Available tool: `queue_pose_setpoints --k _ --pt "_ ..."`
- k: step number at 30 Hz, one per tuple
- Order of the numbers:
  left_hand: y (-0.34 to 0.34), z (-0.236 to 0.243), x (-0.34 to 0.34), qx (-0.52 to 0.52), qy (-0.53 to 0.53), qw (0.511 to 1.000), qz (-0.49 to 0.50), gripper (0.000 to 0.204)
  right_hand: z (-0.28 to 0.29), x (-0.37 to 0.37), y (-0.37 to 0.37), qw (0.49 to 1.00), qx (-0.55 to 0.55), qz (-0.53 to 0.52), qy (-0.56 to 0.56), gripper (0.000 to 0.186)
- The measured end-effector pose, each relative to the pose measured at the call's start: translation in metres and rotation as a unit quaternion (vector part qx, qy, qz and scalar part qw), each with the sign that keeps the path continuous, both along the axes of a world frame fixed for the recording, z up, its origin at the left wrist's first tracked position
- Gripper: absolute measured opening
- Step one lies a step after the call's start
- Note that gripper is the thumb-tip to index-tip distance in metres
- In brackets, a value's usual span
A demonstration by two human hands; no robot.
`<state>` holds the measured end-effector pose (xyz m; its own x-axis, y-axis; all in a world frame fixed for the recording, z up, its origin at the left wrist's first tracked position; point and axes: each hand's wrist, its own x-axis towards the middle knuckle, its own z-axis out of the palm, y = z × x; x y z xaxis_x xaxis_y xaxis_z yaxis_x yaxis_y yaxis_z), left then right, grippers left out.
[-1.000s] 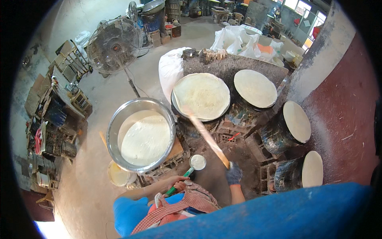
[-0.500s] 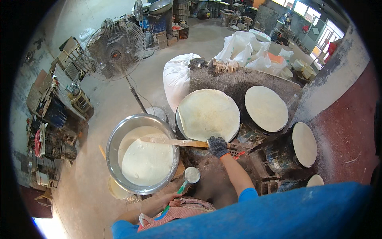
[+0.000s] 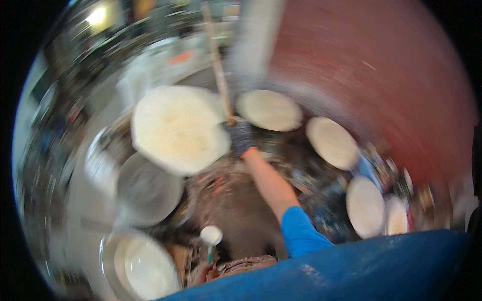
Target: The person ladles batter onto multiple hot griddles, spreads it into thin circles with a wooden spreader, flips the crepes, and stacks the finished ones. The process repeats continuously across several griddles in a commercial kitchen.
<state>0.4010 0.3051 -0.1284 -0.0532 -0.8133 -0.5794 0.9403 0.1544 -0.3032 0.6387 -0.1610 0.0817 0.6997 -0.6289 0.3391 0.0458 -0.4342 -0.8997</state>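
Note:
My right hand (image 3: 240,135), in a dark glove with an orange cuff, is closed around a long wooden paddle (image 3: 217,62) that points up and away. A big round pale flatbread (image 3: 175,130) is off the griddle, its right edge meeting the gloved fingers. Motion blur hides whether they pinch it. Beneath and to the left lies the bare grey round griddle (image 3: 150,190). Low down, my left hand (image 3: 208,273), partly hidden by the lower edge, grips the green handle of a ladle (image 3: 211,236) with pale batter in its bowl.
A metal basin (image 3: 104,256) of pale batter stands at lower left. Several more griddles with pale rounds (image 3: 269,110) curve along the right, beside a dark red floor (image 3: 371,75). White sacks (image 3: 160,60) stand beyond the flatbread. Much is blurred.
The flatbread has come off its griddle, leaving it bare. My right hand and the paddle have swung from over the basin to the far right. The view has turned right.

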Motion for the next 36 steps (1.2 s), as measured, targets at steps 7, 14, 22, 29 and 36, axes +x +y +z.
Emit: queue_pose_setpoints --k 7,14,22,29,36 --pt "-0.152 -0.002 -0.025 -0.036 0.022 0.973 -0.226 0.026 -0.023 -0.361 -0.199 0.95 0.182 -0.243 -0.068 0.028" --pt "-0.338 0.033 -0.108 -0.057 0.086 0.932 -0.346 0.032 -0.025 -0.788 -0.313 0.819 0.179 -0.507 -0.2 0.014" --pt "-0.439 0.066 -0.172 -0.118 -0.005 0.874 -0.471 0.032 -0.126 -1.086 -0.339 0.542 0.164 -0.751 -0.34 0.021" --pt "-0.457 0.06 -0.184 -0.064 0.02 0.887 -0.457 0.032 -0.246 -1.162 -0.358 0.383 0.307 -0.8 -0.346 0.029" --pt "-0.437 0.066 -0.179 -0.064 0.006 0.905 -0.42 0.035 -0.257 -1.188 -0.353 0.411 0.201 -0.796 -0.396 0.033"
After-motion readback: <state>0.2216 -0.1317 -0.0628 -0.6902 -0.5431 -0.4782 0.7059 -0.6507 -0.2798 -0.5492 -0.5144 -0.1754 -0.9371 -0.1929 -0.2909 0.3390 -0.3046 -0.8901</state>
